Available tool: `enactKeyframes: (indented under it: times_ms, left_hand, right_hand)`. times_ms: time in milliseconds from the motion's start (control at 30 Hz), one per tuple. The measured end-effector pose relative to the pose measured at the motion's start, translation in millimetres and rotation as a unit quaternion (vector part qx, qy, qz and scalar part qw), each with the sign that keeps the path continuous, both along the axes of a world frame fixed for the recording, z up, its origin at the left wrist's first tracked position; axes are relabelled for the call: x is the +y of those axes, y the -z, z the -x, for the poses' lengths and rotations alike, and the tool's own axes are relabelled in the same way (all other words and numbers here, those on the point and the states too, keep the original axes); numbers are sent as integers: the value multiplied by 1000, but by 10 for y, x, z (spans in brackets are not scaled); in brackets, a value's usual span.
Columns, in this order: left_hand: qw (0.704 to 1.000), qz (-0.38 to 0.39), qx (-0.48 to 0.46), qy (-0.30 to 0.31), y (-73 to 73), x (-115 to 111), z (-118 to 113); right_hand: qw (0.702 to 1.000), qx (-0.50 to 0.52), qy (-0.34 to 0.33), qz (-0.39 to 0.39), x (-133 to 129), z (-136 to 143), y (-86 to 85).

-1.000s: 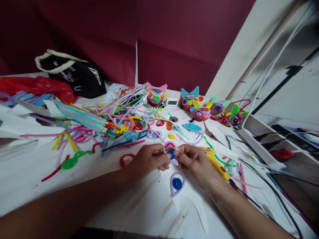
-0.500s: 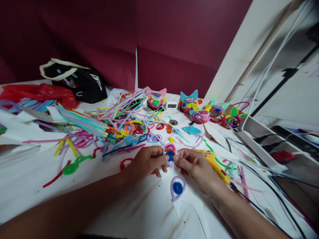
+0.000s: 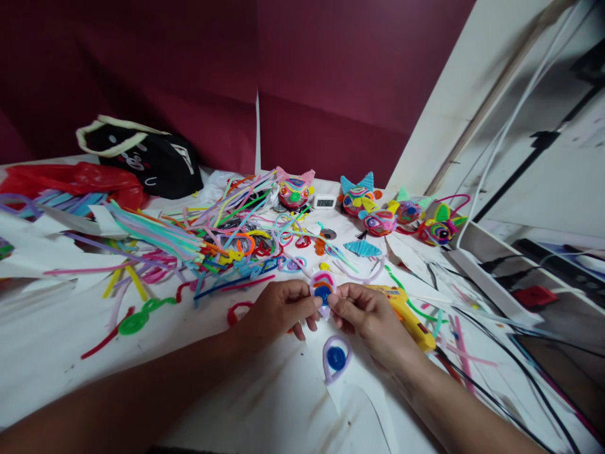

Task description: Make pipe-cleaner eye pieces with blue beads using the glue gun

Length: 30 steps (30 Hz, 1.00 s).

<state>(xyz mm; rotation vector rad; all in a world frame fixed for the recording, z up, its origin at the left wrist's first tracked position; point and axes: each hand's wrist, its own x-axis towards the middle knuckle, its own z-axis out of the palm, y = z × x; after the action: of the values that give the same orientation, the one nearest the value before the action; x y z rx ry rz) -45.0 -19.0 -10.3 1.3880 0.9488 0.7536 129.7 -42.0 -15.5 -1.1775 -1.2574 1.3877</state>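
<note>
Between my two hands is a small teardrop-shaped pipe-cleaner piece (image 3: 323, 283), with a lilac outline, pink and orange arcs and a blue coil. My left hand (image 3: 288, 307) pinches its left side, the thumb at the blue coil. From the other side my right hand (image 3: 357, 307) grips it between thumb and fingers. Just below, on the white table, lies a second lilac teardrop (image 3: 337, 359) with a blue coil inside. A yellow glue gun (image 3: 410, 318) rests beyond my right hand, partly hidden by it.
Loose pipe cleaners (image 3: 161, 233) are heaped at the left and middle. Several colourful animal-head crafts (image 3: 295, 191) stand at the back near a small digital clock (image 3: 324, 202). A black bag (image 3: 151, 161) sits at back left. Cables and a white tray (image 3: 496, 277) occupy the right.
Almost nothing has moved. Both hands keep hold of the teardrop piece in the same place, and the view has shifted very slightly.
</note>
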Motion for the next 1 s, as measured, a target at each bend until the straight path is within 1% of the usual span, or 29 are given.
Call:
enactKeyframes:
  times_ms: [333,633,1000]
  left_hand:
    - [1000,-21,19,-1,63,14,4]
    - [999,-23,26,-14,39,-25,-16]
    - [999,-36,23,-10,69,-18,-14]
  right_hand:
    - [1000,14,-14,9,-15,4,-4]
    - [1000,8,-11,3,-11,3,23]
    - [1000,2,-16,-1,-21,-7,22]
